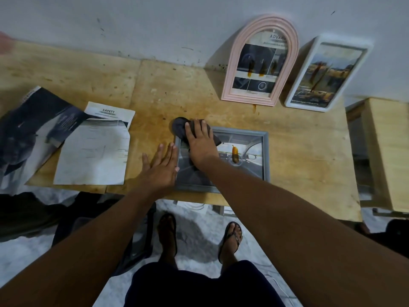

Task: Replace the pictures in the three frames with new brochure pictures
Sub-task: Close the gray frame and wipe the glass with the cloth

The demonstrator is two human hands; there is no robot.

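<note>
On stained plywood table [298,140] (wall [155,23] behind): grey frame [266,156].

Bare workroom: stained plywood table [298,151], scuffed white wall [155,23], mottled grey floor [194,229].

At our near edge of the table [298,134] lies a flat frame [266,156], with a cloth [178,127] under our right hand [199,142] on its far-left corner. Our left hand [160,167] rests just left of it (touching its rim). Behind and to the right, 2 more lean on the wall [155,25]: the arched frame [260,63] left of the rectangular frame [327,74]. Left of our hands lies a loose sheet [95,151], then a brochure [28,129].
</note>
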